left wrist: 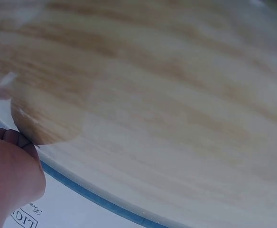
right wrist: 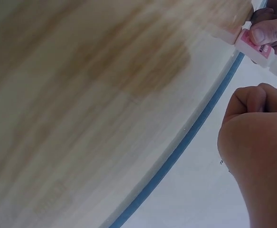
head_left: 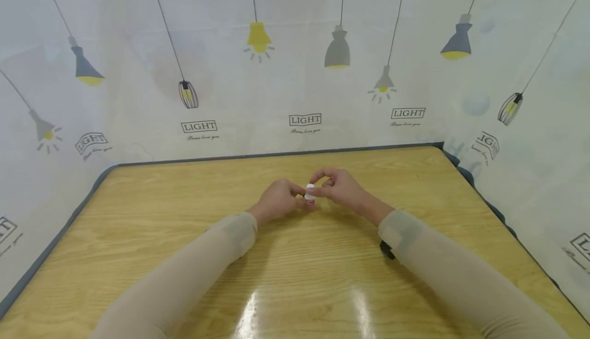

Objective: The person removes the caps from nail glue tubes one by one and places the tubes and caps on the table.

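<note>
A small white bottle (head_left: 309,196) with a pink label stands upright near the far middle of the table. My left hand (head_left: 279,198) holds its lower body from the left; in the right wrist view that thumb presses on the pink label (right wrist: 263,47). My right hand (head_left: 343,189) is at the white cap (head_left: 310,186) from the right, thumb against its side and index finger arched up near the top. Part of the cap runs out of the right wrist view. The left wrist view catches my left hand at its lower left, with the bottle mostly out of frame.
A glossy wood-grain table (head_left: 295,272) with a dark blue edge lies under both arms. Behind and beside it hangs a pale sheet (head_left: 258,93) printed with lamps and the word LIGHT. A black strap (head_left: 387,250) shows under the right sleeve.
</note>
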